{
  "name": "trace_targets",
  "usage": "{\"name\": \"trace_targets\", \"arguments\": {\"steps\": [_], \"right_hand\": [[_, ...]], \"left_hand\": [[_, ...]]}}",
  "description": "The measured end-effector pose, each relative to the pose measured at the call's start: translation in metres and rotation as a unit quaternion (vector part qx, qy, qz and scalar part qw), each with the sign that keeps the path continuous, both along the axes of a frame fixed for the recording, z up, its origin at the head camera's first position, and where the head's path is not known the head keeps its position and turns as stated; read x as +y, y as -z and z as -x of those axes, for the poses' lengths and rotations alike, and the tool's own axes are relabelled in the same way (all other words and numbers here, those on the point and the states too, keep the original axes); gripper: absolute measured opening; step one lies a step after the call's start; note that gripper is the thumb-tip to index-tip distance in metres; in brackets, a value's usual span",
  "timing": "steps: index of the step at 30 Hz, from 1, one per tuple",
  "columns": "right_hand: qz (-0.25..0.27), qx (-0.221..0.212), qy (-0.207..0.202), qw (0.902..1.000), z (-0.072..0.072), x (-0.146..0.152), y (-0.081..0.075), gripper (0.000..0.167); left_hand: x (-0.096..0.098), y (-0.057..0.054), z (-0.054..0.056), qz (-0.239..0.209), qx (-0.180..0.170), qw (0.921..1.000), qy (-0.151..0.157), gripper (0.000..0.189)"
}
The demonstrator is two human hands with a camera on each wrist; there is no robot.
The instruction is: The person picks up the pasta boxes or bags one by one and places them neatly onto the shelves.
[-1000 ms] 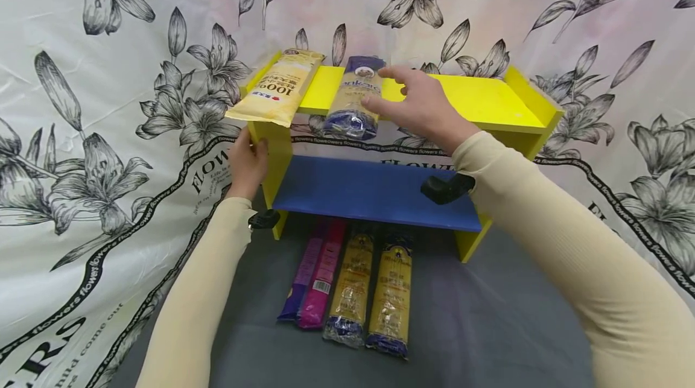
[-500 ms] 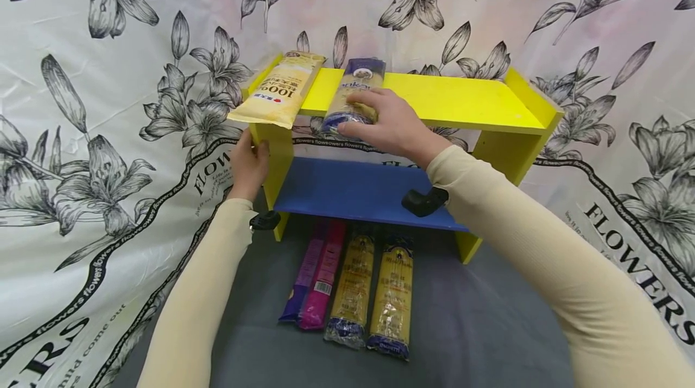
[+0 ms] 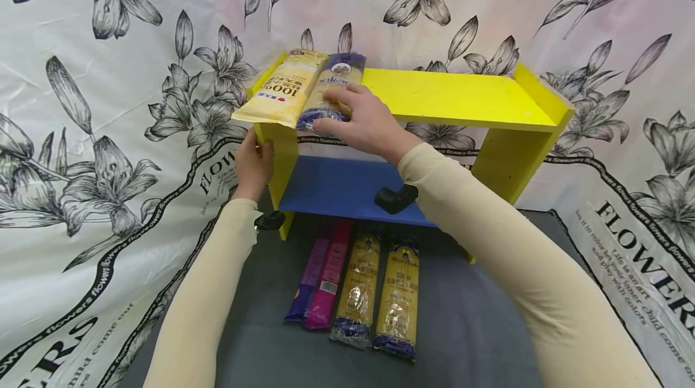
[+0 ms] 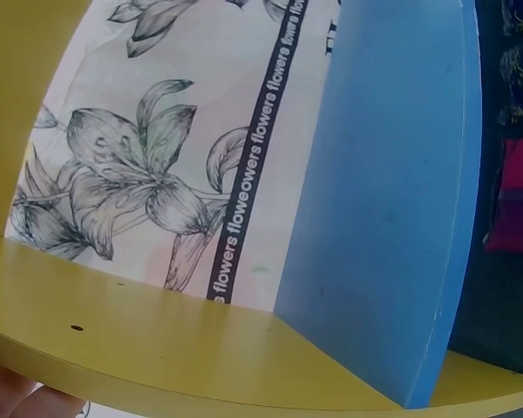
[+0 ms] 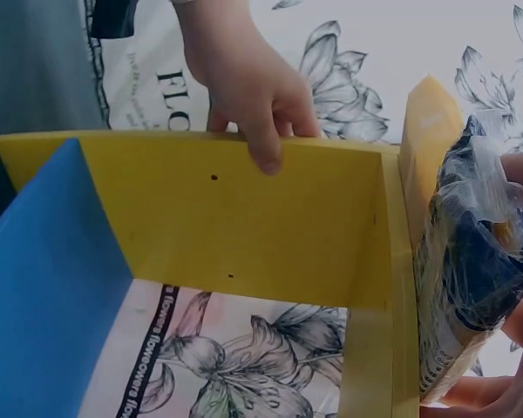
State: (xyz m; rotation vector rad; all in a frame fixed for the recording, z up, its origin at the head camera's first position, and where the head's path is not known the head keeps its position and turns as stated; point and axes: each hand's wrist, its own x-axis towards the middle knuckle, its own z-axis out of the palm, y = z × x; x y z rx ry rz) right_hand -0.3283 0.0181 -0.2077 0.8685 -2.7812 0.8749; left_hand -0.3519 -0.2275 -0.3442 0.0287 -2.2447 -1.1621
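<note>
My left hand grips the yellow left side panel of a small shelf, its thumb over the panel's edge. My right hand holds a blue-ended pasta packet that lies on the yellow top board, thumb near its front end and fingers over its upper face. Directly to the left of that packet lies a yellow pasta packet, the two side by side. Both packets jut out a little past the board's front edge. In the right wrist view the blue packet's crinkled clear end shows between the fingers.
The yellow top board runs right to a raised end. Below is a blue middle shelf. On the grey cloth lie two spaghetti packets, a pink packet and a purple packet. A flowered sheet hangs behind.
The right hand has come down onto the blue-ended pasta packet and slid it left, up beside the yellow one. The left hand has kept its grip on the side panel.
</note>
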Motion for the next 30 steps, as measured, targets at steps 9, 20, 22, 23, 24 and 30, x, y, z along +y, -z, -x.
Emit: {"name": "trace_targets", "arguments": {"steps": [9,20,22,23,24,30], "right_hand": [[-0.018,0.014,0.005,0.9997,-0.001,-0.002,0.0,0.067],[-0.017,0.043,-0.002,0.9989,-0.018,0.033,-0.005,0.067],[-0.011,0.057,0.012,0.9982,-0.025,0.049,-0.003,0.065],[-0.009,0.066,0.018,0.9976,-0.028,0.059,-0.001,0.063],[-0.004,0.076,0.022,0.9969,-0.031,0.069,0.001,0.061],[0.015,0.143,0.057,0.988,-0.055,0.133,0.02,0.052]], "left_hand": [[0.003,0.0,0.001,0.004,0.013,0.9999,0.002,0.033],[0.0,-0.001,0.001,0.003,0.013,0.9999,-0.002,0.032],[0.001,-0.001,0.001,0.003,0.014,0.9999,-0.002,0.033],[0.001,0.0,0.002,0.003,0.013,0.9999,-0.003,0.033],[0.001,0.0,0.002,0.004,0.013,0.9999,-0.003,0.033],[0.002,0.001,0.001,-0.001,0.017,0.9999,0.0,0.033]]}}
